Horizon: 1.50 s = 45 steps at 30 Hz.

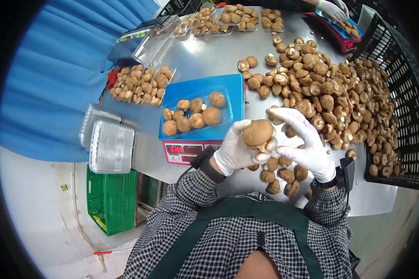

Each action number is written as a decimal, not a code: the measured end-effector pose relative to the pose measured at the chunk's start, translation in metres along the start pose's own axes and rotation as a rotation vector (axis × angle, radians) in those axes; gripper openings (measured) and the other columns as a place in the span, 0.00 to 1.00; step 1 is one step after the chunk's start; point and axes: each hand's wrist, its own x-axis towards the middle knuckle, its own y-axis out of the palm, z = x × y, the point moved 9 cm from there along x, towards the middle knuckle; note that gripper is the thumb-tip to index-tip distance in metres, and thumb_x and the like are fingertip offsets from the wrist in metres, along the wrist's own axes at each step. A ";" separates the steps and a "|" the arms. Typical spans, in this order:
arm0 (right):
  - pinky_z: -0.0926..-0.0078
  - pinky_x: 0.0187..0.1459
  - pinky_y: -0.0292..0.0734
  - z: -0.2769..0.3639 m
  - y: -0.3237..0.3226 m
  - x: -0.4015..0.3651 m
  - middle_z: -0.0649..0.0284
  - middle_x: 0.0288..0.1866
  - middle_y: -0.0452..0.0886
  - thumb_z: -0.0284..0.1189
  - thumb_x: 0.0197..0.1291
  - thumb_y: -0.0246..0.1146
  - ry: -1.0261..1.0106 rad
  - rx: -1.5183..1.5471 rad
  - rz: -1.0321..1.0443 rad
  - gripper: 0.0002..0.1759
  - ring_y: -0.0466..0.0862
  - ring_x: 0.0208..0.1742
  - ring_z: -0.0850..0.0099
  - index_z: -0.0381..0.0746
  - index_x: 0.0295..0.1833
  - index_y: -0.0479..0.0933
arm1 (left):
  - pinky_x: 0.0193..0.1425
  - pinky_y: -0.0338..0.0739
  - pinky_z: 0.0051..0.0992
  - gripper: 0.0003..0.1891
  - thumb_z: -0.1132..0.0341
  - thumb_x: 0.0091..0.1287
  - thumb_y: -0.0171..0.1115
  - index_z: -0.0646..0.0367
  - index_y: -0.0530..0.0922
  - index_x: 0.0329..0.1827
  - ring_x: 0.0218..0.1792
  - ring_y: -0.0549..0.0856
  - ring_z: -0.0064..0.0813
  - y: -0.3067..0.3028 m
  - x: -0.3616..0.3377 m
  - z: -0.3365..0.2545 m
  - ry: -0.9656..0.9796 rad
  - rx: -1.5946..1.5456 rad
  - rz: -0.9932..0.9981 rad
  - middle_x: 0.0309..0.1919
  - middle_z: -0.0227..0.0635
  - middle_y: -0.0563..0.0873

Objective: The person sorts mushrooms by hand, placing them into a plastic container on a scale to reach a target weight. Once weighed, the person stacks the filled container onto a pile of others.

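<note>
In the head view, we grip a large round brown mushroom (pixel 257 132) in our white-gloved left hand (pixel 232 151), above the near edge of the silver metal bench (pixel 207 53). Its pale stem points toward our white-gloved right hand (pixel 313 151), just beside it, fingers and thumb apart. Our left hand is nearer the clear plastic tray (pixel 225 111) on the blue-topped red scale (pixel 186 88), toward the bench's left edge.
</note>
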 end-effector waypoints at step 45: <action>0.63 0.43 0.74 -0.074 0.147 0.145 0.59 0.48 0.79 0.38 0.57 0.67 -0.037 -1.034 0.175 0.24 0.81 0.45 0.60 0.40 0.56 0.74 | 0.58 0.71 0.39 0.18 0.58 0.60 0.68 0.54 0.77 0.49 0.46 0.81 0.44 -0.020 -0.137 -0.186 0.777 2.312 -0.934 0.41 0.38 0.85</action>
